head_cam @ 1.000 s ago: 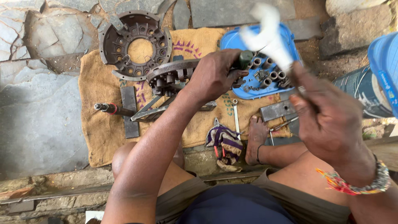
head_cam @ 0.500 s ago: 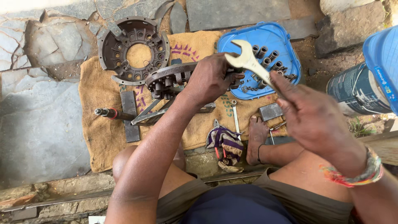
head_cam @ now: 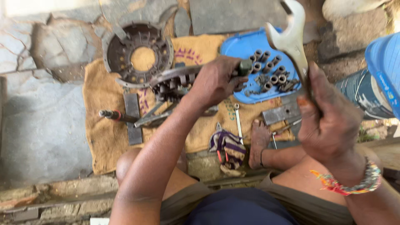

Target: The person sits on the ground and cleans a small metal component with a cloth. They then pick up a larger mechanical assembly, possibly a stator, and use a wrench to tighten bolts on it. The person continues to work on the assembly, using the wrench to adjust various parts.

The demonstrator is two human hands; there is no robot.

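Observation:
My right hand (head_cam: 329, 121) grips the shaft of a large silver open-ended spanner (head_cam: 289, 39), its jaw raised toward the top of the view. My left hand (head_cam: 214, 81) is closed around a dark handle (head_cam: 244, 67) and presses on a greasy toothed metal assembly (head_cam: 175, 81) resting on a burlap sack (head_cam: 104, 125). A round dark clutch plate (head_cam: 137, 54) lies on the sack to the upper left of that assembly.
A blue plastic lid (head_cam: 250, 48) holds several sockets. A flat metal bar (head_cam: 281, 112), a thin wrench (head_cam: 237, 121), a screwdriver (head_cam: 112, 115) and a striped cloth (head_cam: 229, 146) lie around my bare foot (head_cam: 259, 141). Stone slabs surround the sack; a blue container (head_cam: 385, 66) stands right.
My right hand has swung the spanner from a flat angle over the blue lid to nearly upright. My left hand has stayed on the assembly.

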